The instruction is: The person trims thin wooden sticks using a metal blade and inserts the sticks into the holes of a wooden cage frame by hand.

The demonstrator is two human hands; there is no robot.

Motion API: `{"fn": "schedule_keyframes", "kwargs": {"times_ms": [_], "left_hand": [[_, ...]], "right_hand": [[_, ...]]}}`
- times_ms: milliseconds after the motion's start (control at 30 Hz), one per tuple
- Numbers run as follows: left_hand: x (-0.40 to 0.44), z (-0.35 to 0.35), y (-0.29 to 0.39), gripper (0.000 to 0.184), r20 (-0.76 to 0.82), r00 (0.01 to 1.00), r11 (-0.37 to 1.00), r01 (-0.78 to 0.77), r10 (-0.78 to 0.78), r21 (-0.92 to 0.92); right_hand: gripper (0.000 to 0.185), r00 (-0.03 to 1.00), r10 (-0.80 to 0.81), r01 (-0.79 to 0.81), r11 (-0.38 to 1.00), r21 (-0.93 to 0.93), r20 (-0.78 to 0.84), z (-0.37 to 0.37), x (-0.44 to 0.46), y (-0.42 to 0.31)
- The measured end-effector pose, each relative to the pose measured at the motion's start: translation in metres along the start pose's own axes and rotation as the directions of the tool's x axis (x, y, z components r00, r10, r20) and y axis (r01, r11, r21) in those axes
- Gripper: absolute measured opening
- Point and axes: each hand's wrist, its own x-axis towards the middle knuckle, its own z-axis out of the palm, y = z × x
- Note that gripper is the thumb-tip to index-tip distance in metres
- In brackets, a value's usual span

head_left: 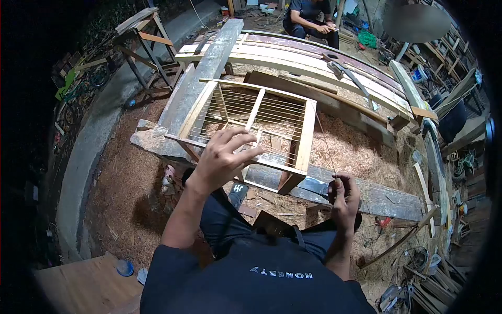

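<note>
A barred, box-like wooden frame (pixel 307 136) rests on a weathered plank counter (pixel 376 199) at centre. The left hand (pixel 222 152) is over the frame's near edge, its grip spread; whether it touches the wood is unclear. The right hand (pixel 345 201) has its grip pinching a thin rod (pixel 331 159) beside the frame. Wood shavings (pixel 120 193) lie below; another person (pixel 311 15) sits beyond

A dark shirt (pixel 246 295) is worn here, and across the chest HONESTY (pixel 281 273) is spelled out in pale block capitals! The left sleeve (pixel 170 261) is cut short, ended near the elbow. The legs are covered by dark trousers (pixel 217 217), and below, a greyish shoe (pixel 238 195) is marked in white. Left hand (pixel 222 156) and right hand (pixel 345 199) are seen bare.
</note>
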Motion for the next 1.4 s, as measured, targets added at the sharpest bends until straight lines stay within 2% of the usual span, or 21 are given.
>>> {"fn": "schedule_keyframes", "kwargs": {"times_ms": [67, 100, 200, 267, 400, 533, 600, 667, 733, 767, 867, 933, 1033, 1067, 1167, 1200, 1267, 1300, 1333, 1367, 1400], "left_hand": [[0.001, 0.002, -0.005, 0.038, -0.056, 0.995, 0.993, -0.073, 0.078, 0.091], [0.006, 0.001, -0.005, 0.030, -0.094, 0.993, 0.995, -0.062, 0.070, 0.079], [0.017, 0.005, -0.015, 0.028, -0.150, 0.989, 1.000, -0.014, 0.013, -0.012], [0.035, 0.003, -0.022, 0.024, -0.219, 0.976, 1.000, -0.021, 0.020, -0.002], [0.068, -0.015, -0.031, 0.022, -0.363, 0.924, 0.992, 0.103, -0.120, -0.066], [0.099, -0.038, -0.028, 0.017, -0.472, 0.801, 0.925, 0.265, -0.369, -0.274], [0.107, -0.043, -0.030, 0.017, -0.526, 0.749, 0.915, 0.303, -0.402, -0.268], [0.113, -0.051, -0.024, 0.017, -0.558, 0.722, 0.912, 0.311, -0.409, -0.267], [0.117, -0.053, -0.025, 0.016, -0.568, 0.674, 0.881, 0.345, -0.473, -0.324], [0.115, -0.057, -0.026, 0.021, -0.485, 0.681, 0.833, 0.401, -0.549, -0.380], [0.109, -0.057, -0.034, 0.020, -0.512, 0.672, 0.837, 0.340, -0.535, -0.428], [0.101, -0.053, -0.042, 0.027, -0.492, 0.660, 0.809, 0.338, -0.568, -0.480], [0.087, -0.049, -0.053, 0.045, -0.288, 0.564, 0.555, 0.386, -0.774, -0.737], [0.084, -0.045, -0.055, 0.029, -0.274, 0.531, 0.501, 0.348, -0.802, -0.792], [0.063, -0.027, -0.081, 0.023, -0.134, 0.494, 0.252, 0.182, -0.859, -0.950], [0.061, -0.026, -0.081, 0.026, -0.110, 0.435, 0.210, 0.189, -0.894, -0.959], [0.054, -0.025, -0.078, 0.026, -0.019, 0.381, 0.076, 0.135, -0.924, -0.988], [0.049, -0.023, -0.080, 0.026, -0.020, 0.382, 0.077, 0.134, -0.924, -0.988], [0.043, -0.016, -0.087, 0.027, 0.024, 0.394, 0.019, 0.106, -0.919, -0.994], [0.036, -0.009, -0.094, 0.027, 0.068, 0.408, -0.039, 0.079, -0.910, -0.996], [0.029, 0.001, -0.104, 0.027, 0.067, 0.408, -0.038, 0.078, -0.911, -0.996]], "right_hand": [[0.010, 0.999, -0.017, 0.019, 0.999, 0.042, -0.038, 0.000, 0.000, 0.005], [0.010, 0.999, -0.022, 0.024, 0.999, 0.041, -0.038, 0.000, 0.000, 0.005], [0.011, 0.997, -0.050, 0.054, 0.996, 0.074, -0.059, -0.003, -0.003, 0.004], [0.011, 0.993, -0.074, 0.086, 0.988, 0.129, -0.094, -0.006, -0.006, 0.001], [0.012, 0.983, -0.097, 0.123, 0.978, 0.168, -0.158, -0.013, -0.010, 0.000], [0.020, 0.959, -0.138, 0.169, 0.979, 0.112, -0.247, -0.008, -0.012, -0.008], [0.022, 0.917, -0.182, 0.229, 0.969, 0.097, -0.354, 0.000, -0.008, -0.013], [0.023, 0.905, -0.222, 0.259, 0.964, 0.057, -0.362, 0.011, -0.001, -0.025], [0.020, 0.919, -0.209, 0.260, 0.959, 0.115, -0.335, 0.021, 0.003, -0.042], [0.018, 0.909, -0.232, 0.295, 0.945, 0.140, -0.347, 0.025, 0.008, -0.043], [0.016, 0.896, -0.242, 0.316, 0.937, 0.150, -0.372, 0.030, 0.021, -0.048], [0.015, 0.881, -0.251, 0.325, 0.937, 0.130, -0.400, 0.029, 0.030, -0.050], [0.017, 0.874, -0.213, 0.338, 0.912, 0.231, -0.436, 0.021, 0.047, -0.044], [0.017, 0.874, -0.210, 0.336, 0.913, 0.230, -0.439, 0.018, 0.054, -0.040], [0.018, 0.864, -0.210, 0.326, 0.926, 0.191, -0.458, 0.010, 0.070, -0.024], [0.018, 0.863, -0.208, 0.326, 0.926, 0.191, -0.461, 0.008, 0.073, -0.017], [0.019, 0.881, -0.239, 0.299, 0.950, 0.090, -0.409, 0.005, 0.079, -0.009], [0.025, 0.913, -0.203, 0.249, 0.964, 0.089, -0.355, 0.006, 0.074, -0.012], [0.025, 0.913, -0.204, 0.250, 0.964, 0.090, -0.354, 0.009, 0.070, -0.015], [0.029, 0.938, -0.204, 0.246, 0.961, 0.127, -0.279, 0.013, 0.067, -0.018], [0.034, 0.958, -0.204, 0.238, 0.958, 0.162, -0.202, 0.014, 0.064, -0.020]]}}
